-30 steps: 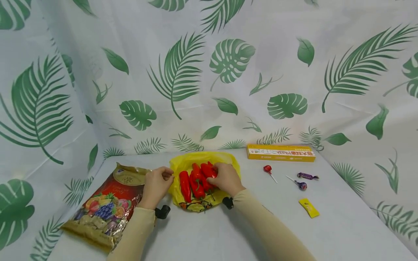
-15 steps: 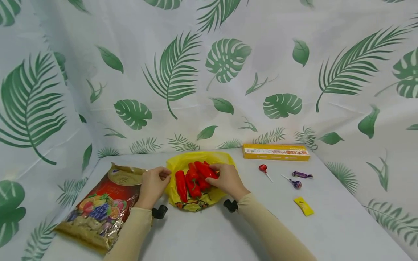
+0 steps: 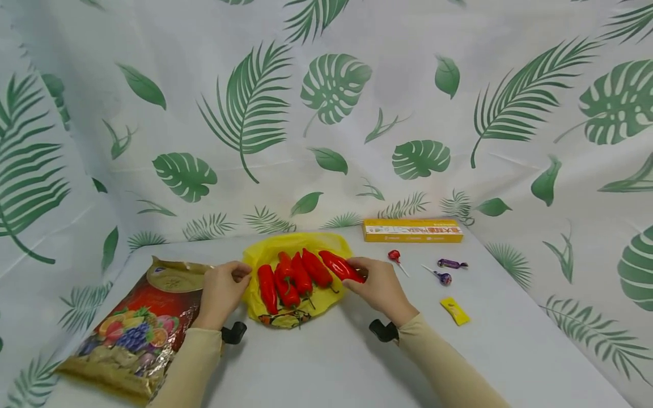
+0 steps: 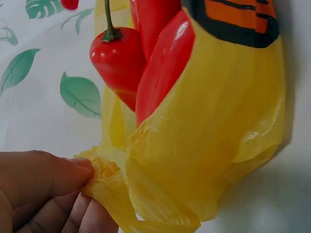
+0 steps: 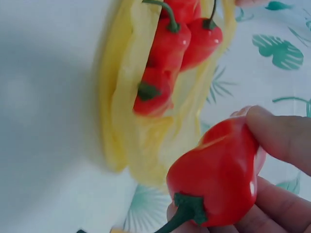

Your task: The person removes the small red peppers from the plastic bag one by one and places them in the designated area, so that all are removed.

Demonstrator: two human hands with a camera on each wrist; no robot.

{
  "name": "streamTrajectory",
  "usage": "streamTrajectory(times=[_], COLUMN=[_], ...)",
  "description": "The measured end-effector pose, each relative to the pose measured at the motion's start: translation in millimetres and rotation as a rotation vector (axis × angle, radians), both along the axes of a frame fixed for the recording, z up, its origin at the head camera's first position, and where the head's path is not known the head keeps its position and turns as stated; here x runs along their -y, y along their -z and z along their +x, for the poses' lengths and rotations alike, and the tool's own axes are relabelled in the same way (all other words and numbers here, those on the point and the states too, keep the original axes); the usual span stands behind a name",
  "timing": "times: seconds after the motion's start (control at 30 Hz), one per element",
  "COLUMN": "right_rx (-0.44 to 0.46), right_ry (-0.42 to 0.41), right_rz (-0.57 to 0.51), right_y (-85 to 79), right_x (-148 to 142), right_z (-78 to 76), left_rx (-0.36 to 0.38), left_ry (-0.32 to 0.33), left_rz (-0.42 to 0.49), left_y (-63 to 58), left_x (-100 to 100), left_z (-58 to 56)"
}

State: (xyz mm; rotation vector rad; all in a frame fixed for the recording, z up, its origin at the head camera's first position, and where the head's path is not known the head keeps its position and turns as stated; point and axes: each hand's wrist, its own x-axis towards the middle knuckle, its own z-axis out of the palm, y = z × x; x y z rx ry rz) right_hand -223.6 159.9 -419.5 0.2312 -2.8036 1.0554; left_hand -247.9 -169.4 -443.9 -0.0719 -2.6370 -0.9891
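A yellow plastic bag (image 3: 326,300) lies spread on the table, with several red peppers (image 3: 267,289) side by side on it. My left hand (image 3: 220,293) is at the bag's left edge; in the left wrist view, its thumb and fingers pinch a gathered fold of the yellow plastic (image 4: 109,170). At the bag's right edge my right hand (image 3: 381,288) holds one red pepper (image 3: 338,265) between thumb and fingers. The right wrist view shows this pepper (image 5: 216,170) close up, its green stem pointing down and left, apart from the peppers in the bag.
Left of the bag lies a large red and gold fruit-print bag (image 3: 132,334), partly behind my left arm. Toward the right are a yellow box (image 3: 412,231), a red lollipop (image 3: 394,256), a purple lollipop (image 3: 445,278), a purple-wrapped candy (image 3: 452,264) and a yellow packet (image 3: 454,311).
My right hand has drawn one red pepper rightward from the others to the bag's right edge. My left hand stays at the bag's left edge. The head view has shifted slightly right.
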Motion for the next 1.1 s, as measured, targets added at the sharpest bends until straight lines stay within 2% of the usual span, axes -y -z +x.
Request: streamTrajectory(times=[0.2, 0.5, 0.67, 1.1], right_rx=[0.038, 0.148, 0.195, 0.199], right_ry=[0.041, 0.111, 0.130, 0.227], right_rz=[0.035, 0.176, 0.209, 0.228], right_y=[2.1, 21.7, 27.4, 27.6], right_x=[-29.0, -69.5, -83.3, -103.8], right_z=[10.9, 21.2, 24.1, 29.9], left_rx=[-0.012, -0.013, 0.008, 0.008], left_ry=[-0.010, -0.023, -0.025, -0.015], left_rz=[-0.012, -0.012, -0.009, -0.016], left_y=[1.3, 2.0, 0.1, -2.2], left_x=[5.8, 7.8, 7.0, 0.4], left_z=[2.3, 4.9, 6.0, 3.2])
